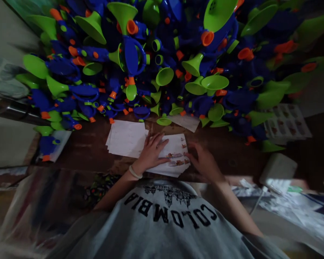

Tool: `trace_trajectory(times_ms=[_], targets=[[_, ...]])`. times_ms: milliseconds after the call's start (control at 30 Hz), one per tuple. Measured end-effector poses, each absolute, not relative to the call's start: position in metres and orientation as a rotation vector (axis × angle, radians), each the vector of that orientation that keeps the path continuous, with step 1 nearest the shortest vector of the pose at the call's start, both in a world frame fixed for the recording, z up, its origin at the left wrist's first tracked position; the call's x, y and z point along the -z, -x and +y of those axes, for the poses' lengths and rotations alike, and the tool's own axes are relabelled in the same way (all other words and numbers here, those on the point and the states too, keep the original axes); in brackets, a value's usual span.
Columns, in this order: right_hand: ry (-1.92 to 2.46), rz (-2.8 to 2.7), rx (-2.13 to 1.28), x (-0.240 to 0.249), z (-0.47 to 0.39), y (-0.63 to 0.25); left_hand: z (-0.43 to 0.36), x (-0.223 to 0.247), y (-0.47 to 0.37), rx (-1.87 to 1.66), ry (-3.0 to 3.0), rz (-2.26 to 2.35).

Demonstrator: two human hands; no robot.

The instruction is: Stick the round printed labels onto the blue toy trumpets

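Note:
A stack of white sticker sheets (175,142) with small printed pictures lies on the dark table in front of me. My left hand (152,151) rests on its left side, palm down with fingers spread. At the right edge of the same sheets is my right hand (203,162), with a fingertip close to a row of printed stickers (176,155). Its fingers are blurred, so whether they grip the edge or a sticker cannot be seen. Beside the left hand lies another pile of white sheets (126,138), blank on the side facing up.
A large heap of blue, green and orange toy trumpets (132,54) fills the table's far side. More sticker sheets (287,122) lie to the right, near a white box (278,169) with a cable. A dark cylinder (18,109) stretches along the left.

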State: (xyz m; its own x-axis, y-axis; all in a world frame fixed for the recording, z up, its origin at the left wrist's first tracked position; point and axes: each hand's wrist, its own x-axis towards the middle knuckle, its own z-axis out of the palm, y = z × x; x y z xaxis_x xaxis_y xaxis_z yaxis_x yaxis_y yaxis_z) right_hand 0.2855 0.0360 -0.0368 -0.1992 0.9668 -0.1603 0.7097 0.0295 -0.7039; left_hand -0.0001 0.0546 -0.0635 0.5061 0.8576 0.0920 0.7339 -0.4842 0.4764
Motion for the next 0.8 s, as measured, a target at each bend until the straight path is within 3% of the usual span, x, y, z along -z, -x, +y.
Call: trace_trajectory(times_ms=[467,800], targets=[[1.755,-1.658,-0.949,0.038,0.017,-0.244,0.054,0.078,-0.011,-0.567,-2.405,1.359],[1.407,-1.441,-0.947,0.021,0.016,-0.223,0.082,0.013,0.007,-0.849,-2.354,1.114]])
